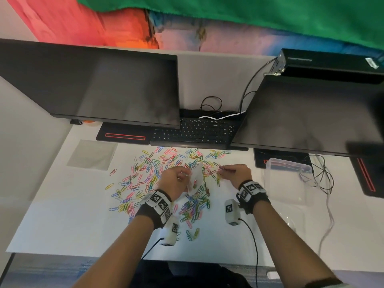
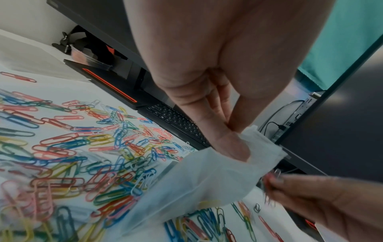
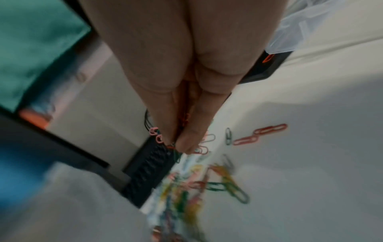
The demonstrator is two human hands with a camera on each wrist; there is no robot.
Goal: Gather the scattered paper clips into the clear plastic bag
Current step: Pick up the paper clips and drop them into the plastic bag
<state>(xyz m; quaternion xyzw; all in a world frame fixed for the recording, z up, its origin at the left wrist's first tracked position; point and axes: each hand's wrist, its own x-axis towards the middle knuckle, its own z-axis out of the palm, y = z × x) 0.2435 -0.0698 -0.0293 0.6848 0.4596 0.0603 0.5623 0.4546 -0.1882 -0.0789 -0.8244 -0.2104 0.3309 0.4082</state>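
Many coloured paper clips [image 1: 158,173] [image 2: 82,147] [image 3: 217,181] lie scattered over the white desk [image 1: 62,215]. My left hand [image 1: 176,179] [image 2: 232,129] pinches the rim of the clear plastic bag [image 1: 196,177] [image 2: 207,180], which hangs down over the pile. My right hand [image 1: 232,171] [image 3: 180,139] sits just right of the bag's mouth and pinches a small bunch of clips [image 2: 271,181] [image 3: 157,135] between thumb and fingers. The bag's contents are hard to make out.
Two dark monitors [image 1: 104,84] [image 1: 311,113] overhang the back of the desk, with a black keyboard [image 1: 193,132] between them. A clear plastic box [image 1: 288,179] and loose cables [image 1: 324,175] lie to the right. A flat clear sheet [image 1: 91,154] lies at the left.
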